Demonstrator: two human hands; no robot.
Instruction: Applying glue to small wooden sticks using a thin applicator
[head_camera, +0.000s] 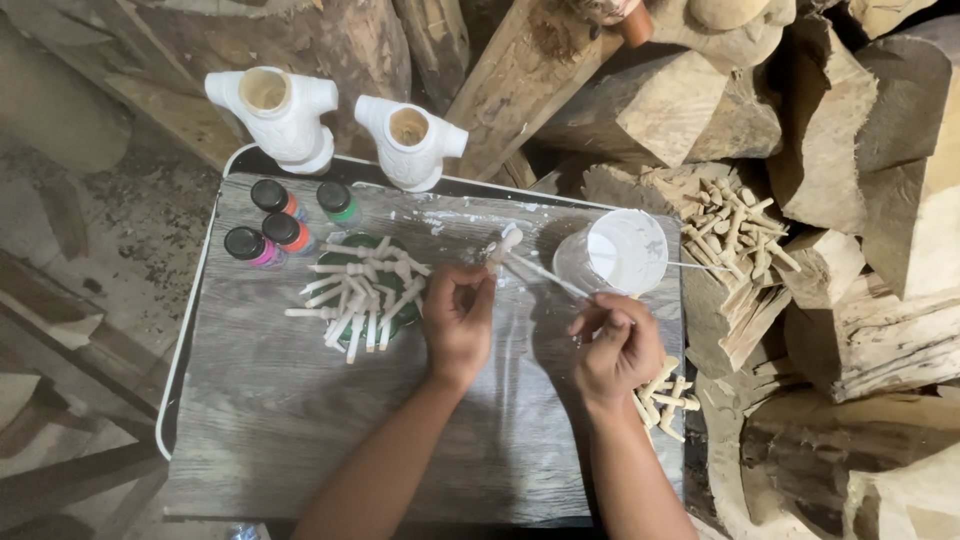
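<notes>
My left hand (458, 318) pinches a small white-painted wooden peg (502, 246) and holds it up over the grey wood-grain table (290, 410). In my right hand (615, 345) is a thin brush (545, 273), its tip touching the peg. Just behind the brush stands a clear plastic cup of white paint (615, 252). A pile of white-painted pegs (362, 295) lies on a green lid to the left of my left hand.
Several small paint bottles (282, 222) stand at the table's far left. Two white-painted torso-shaped wooden pieces (290, 115) sit at the far edge. Unpainted pegs (735, 235) lie on logs at right, and more pegs (668, 395) by my right wrist. Stacked logs (860, 200) surround the table.
</notes>
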